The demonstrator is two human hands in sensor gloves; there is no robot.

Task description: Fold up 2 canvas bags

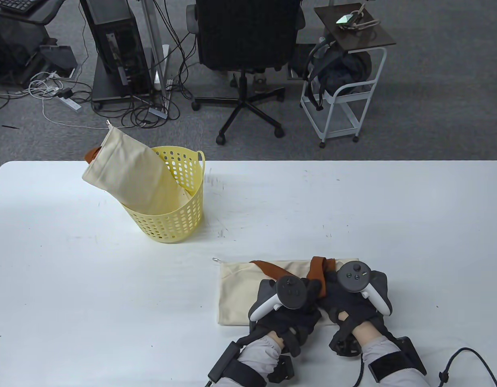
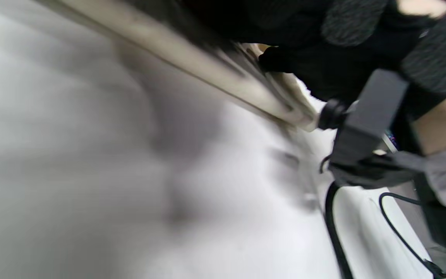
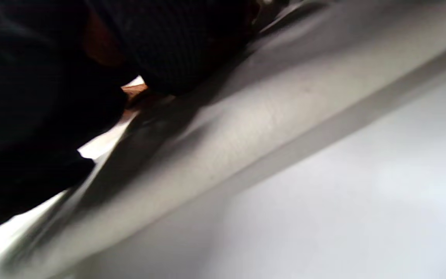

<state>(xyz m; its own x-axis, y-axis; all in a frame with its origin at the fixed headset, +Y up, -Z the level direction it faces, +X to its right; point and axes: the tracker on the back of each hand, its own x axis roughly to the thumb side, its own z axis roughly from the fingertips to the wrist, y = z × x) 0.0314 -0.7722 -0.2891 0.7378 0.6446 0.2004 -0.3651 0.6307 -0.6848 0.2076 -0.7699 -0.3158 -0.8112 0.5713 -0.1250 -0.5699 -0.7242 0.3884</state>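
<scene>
Near bag (image 1: 238,292): lay flat on the table (image 1: 393,209) at the near edge, rust straps (image 1: 319,270) on top.
Second bag (image 1: 131,177): stuck out of the yellow basket (image 1: 180,225).
Left hand (image 1: 286,306): rested on the near bag; finger state unclear.
Right hand (image 1: 351,300): on the bag beside the straps; fingers hidden.

In the table view both hands cover the lower right part of the flat bag (image 1: 240,290), so its near right corner and most of the straps (image 1: 319,270) are hidden. Under the left hand (image 1: 286,308) and right hand (image 1: 353,300) the fingers cannot be seen, nor what they hold. The second bag (image 1: 131,177) has its lower end hidden inside the basket (image 1: 180,225). Both wrist views are heavily blurred; the right one shows only dark glove and cloth.
</scene>
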